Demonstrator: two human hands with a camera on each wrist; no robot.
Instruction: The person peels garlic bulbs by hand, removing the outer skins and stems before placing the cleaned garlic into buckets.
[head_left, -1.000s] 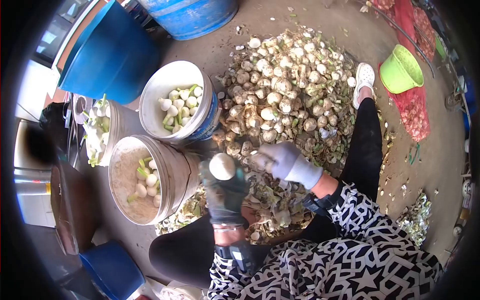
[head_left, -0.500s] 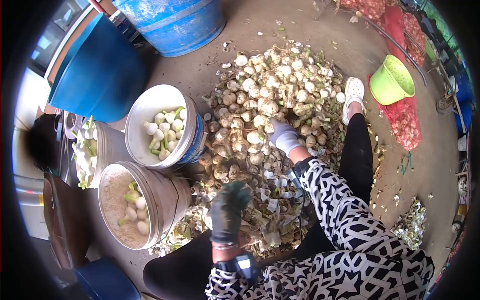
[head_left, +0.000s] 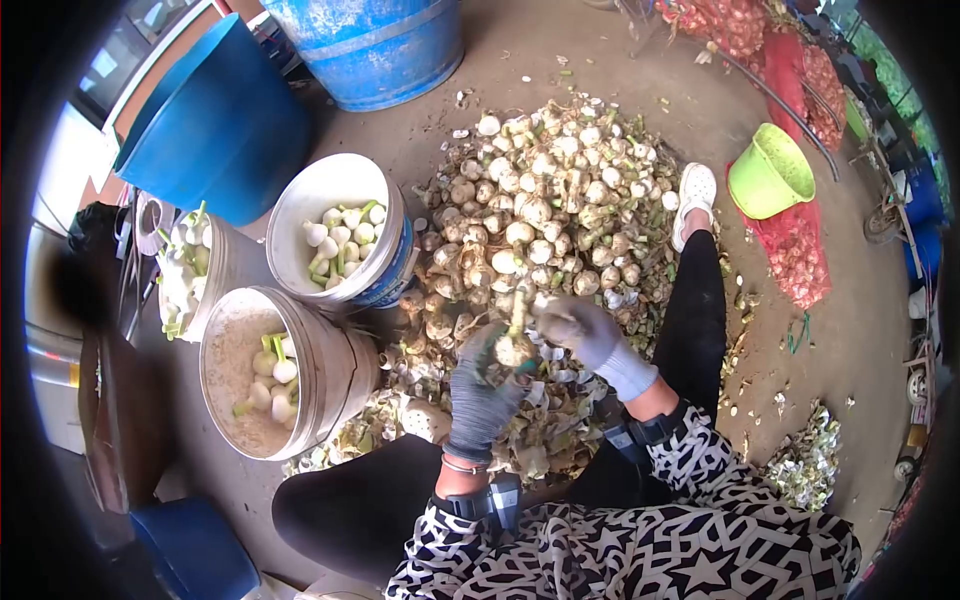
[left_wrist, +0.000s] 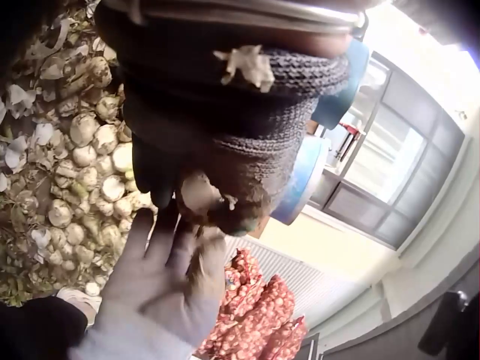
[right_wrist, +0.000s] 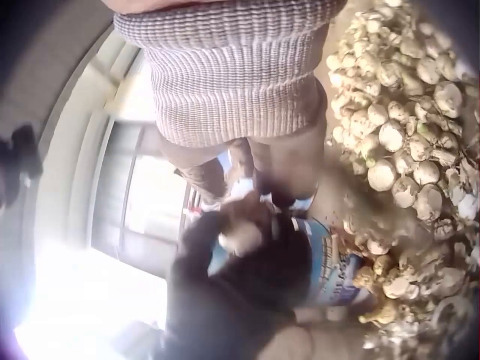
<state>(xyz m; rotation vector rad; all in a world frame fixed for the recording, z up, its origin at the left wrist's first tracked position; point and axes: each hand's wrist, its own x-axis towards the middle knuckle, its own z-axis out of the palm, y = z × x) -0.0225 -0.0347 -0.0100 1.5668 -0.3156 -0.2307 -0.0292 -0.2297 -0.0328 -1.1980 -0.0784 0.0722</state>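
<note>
Low over the scattered peelings [head_left: 545, 440], the left hand [head_left: 485, 395] in a dark grey glove grips a brownish bulb [head_left: 514, 350] whose stem points up. The right hand [head_left: 597, 345], in a pale glove, is just to the right of that bulb, its fingers bent and blurred; whether they pinch anything is unclear. In the left wrist view the right hand [left_wrist: 154, 292] reaches toward the underside of the left glove [left_wrist: 255, 161]. A pale part of the bulb [right_wrist: 240, 236] shows between dark glove fingers in the right wrist view. Beyond both hands lies a heap of unpeeled bulbs [head_left: 560, 190].
At the left, a white bucket [head_left: 283, 225], a tilted dirty bucket [head_left: 225, 400] and another bucket [head_left: 232, 265] hold pale bulbs. Large blue tubs [head_left: 220, 130] are behind them. To the right are a shoe [head_left: 696, 195], a lime-green bucket [head_left: 770, 180] and red net sacks [head_left: 800, 270].
A smooth white bulb has left the left hand, which now holds a brownish, stemmed one. The right hand went to the heap and has come back beside the left.
</note>
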